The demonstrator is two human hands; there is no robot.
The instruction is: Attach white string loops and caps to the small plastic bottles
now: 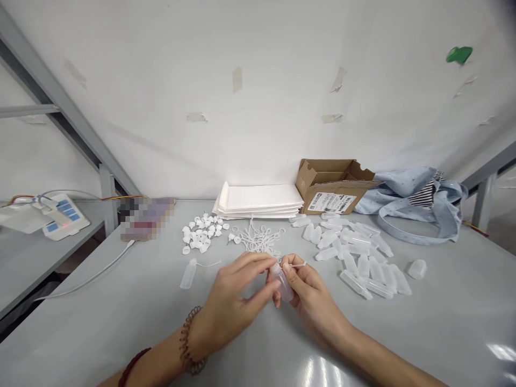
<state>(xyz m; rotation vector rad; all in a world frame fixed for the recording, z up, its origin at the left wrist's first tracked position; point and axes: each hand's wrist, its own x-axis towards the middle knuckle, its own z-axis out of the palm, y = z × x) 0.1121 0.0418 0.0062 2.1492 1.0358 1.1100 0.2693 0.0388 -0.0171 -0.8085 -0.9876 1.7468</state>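
Note:
A small translucent plastic bottle [283,285] is tilted between my two hands above the front middle of the table. My right hand [310,290] is closed round its right side, with thumb and forefinger pinching a thin white loop strap [297,265] near the neck. My left hand [236,293] steadies the bottle from the left, fingertips at its top and thumb against its body. Beyond my fingers lies a tangled pile of white loop straps [260,239]. To the left, another bottle with a strap at its neck [188,275] lies flat.
White caps [201,231] are heaped at the left, and several loose bottles [363,258] at the right. White padded envelopes [260,199], an open cardboard box [336,188] and blue patterned cloth [415,199] line the wall. A blurred phone [147,220] with a cable sits left.

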